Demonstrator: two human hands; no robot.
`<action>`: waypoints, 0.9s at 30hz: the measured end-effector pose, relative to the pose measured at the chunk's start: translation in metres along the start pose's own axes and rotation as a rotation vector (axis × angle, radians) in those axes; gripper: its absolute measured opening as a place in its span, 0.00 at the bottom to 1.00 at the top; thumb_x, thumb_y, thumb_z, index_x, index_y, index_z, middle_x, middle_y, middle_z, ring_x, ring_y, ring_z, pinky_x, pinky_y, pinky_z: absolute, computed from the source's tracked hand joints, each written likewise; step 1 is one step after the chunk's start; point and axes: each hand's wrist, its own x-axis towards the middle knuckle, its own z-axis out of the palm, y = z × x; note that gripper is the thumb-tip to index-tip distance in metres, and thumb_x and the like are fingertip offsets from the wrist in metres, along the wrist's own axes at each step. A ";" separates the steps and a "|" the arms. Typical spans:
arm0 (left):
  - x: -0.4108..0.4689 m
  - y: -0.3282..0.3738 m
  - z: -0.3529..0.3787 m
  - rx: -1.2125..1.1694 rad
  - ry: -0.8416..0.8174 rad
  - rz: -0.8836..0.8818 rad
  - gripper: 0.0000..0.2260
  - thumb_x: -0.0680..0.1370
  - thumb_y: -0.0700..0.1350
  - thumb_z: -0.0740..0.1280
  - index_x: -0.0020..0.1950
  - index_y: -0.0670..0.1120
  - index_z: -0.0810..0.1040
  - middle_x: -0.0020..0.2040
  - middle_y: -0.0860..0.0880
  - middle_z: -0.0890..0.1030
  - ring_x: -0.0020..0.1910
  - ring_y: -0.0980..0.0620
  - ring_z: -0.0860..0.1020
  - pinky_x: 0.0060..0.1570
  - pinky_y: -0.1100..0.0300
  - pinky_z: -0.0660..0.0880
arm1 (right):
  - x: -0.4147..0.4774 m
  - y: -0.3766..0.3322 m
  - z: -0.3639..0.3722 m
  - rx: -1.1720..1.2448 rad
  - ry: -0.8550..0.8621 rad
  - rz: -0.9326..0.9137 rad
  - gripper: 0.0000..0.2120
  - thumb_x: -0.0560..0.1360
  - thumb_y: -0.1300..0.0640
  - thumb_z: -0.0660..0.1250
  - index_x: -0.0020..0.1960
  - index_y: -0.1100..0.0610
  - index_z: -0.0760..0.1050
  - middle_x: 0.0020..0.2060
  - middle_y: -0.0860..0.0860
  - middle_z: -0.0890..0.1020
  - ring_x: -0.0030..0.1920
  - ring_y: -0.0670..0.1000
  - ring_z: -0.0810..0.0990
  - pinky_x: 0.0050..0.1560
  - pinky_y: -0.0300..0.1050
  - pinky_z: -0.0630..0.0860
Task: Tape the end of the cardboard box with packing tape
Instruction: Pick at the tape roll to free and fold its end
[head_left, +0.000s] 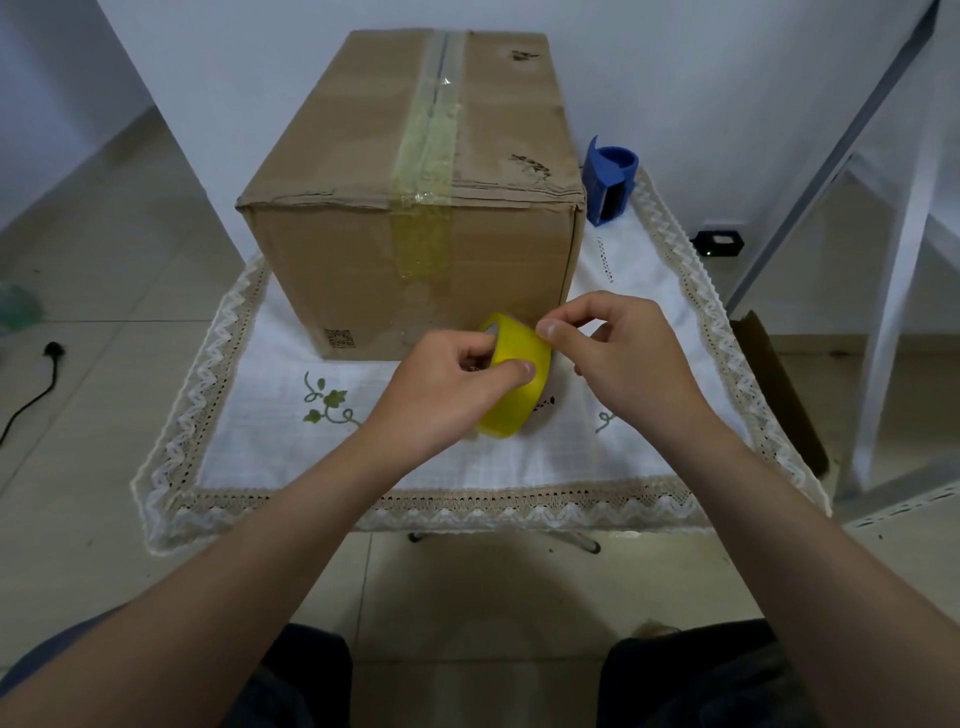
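A brown cardboard box (363, 171) stands on a small table, with a strip of clear yellowish tape (428, 156) along its top seam and down the near end face. In front of the box I hold a yellow roll of packing tape (519, 364) above the cloth. My left hand (447, 384) grips the roll, fingers through its core and thumb on the outer face. My right hand (618, 358) pinches at the roll's upper edge with thumb and forefinger.
A white tablecloth with lace trim (291, 457) covers the table. A blue tape dispenser (609, 182) stands right of the box. A black cable with plug (36, 384) lies on the tiled floor at left. A white metal frame (898, 291) rises at right.
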 end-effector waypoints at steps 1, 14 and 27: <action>0.001 0.000 0.000 0.005 0.000 0.000 0.26 0.71 0.58 0.70 0.51 0.34 0.82 0.42 0.33 0.80 0.39 0.50 0.74 0.42 0.54 0.68 | -0.001 0.000 0.000 -0.013 -0.003 0.004 0.09 0.78 0.56 0.72 0.41 0.45 0.82 0.26 0.33 0.78 0.25 0.42 0.72 0.31 0.33 0.66; 0.006 0.002 0.009 0.058 0.063 -0.063 0.26 0.70 0.60 0.68 0.48 0.35 0.81 0.37 0.44 0.74 0.36 0.50 0.72 0.40 0.53 0.67 | -0.010 0.003 0.015 -0.277 0.113 -0.114 0.07 0.80 0.53 0.68 0.44 0.46 0.75 0.48 0.43 0.79 0.41 0.47 0.78 0.47 0.54 0.78; 0.010 0.003 0.014 0.135 0.117 -0.078 0.28 0.68 0.63 0.67 0.48 0.37 0.82 0.36 0.48 0.74 0.35 0.49 0.73 0.40 0.54 0.68 | -0.017 -0.010 0.011 -0.411 0.094 -0.126 0.06 0.83 0.50 0.64 0.46 0.46 0.72 0.50 0.43 0.77 0.44 0.51 0.79 0.44 0.50 0.70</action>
